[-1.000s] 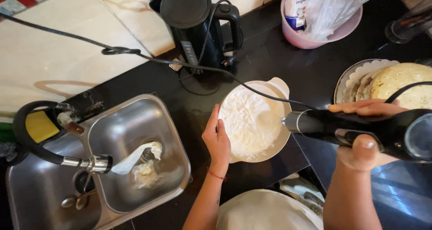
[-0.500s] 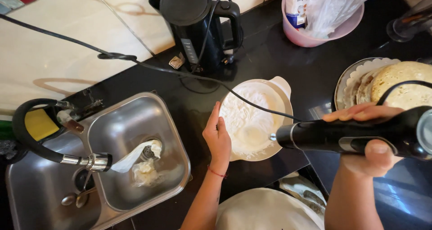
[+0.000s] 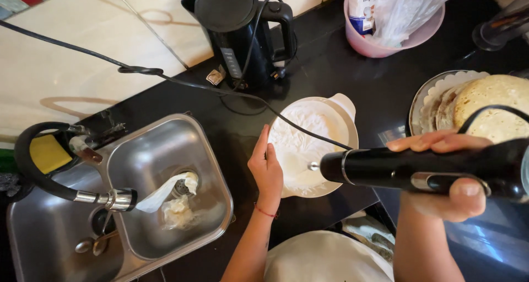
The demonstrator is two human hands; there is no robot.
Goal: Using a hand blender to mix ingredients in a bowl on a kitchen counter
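Our right hand (image 3: 449,174) is wrapped tight round a black hand blender (image 3: 419,169): thumb under, fingers over the top. Its long axis runs about 3-to-9 o'clock, working end pointing toward 9, with the metal tip at the 4 o'clock rim of the cream bowl (image 3: 341,108). So the bowl lies at 9 to 10 o'clock from the grip, touching or nearly so; we can't tell whether the tip dips into the contents.

Our left hand (image 3: 265,169) is open and flat, palm against the bowl's 8 o'clock wall, bracing it and clasping nothing. It's the nearer hand to the bowl.

Containers:
- Bowl: white whipped or creamy mass, with a pour lip at 1 o'clock.
- Plate (image 3: 421,103) at 3 o'clock of the bowl: stack of flatbreads (image 3: 496,103).
- Pink tub (image 3: 386,47) at 1 o'clock: plastic bag and a packet.
- Sink (image 3: 165,155) at 9 o'clock: crumpled paper over the drain, and a spoon in the other basin.

The black kettle (image 3: 234,34) sits at 11 o'clock. The blender's cord (image 3: 182,82) crosses the countertop (image 3: 330,67) and passes over the bowl.
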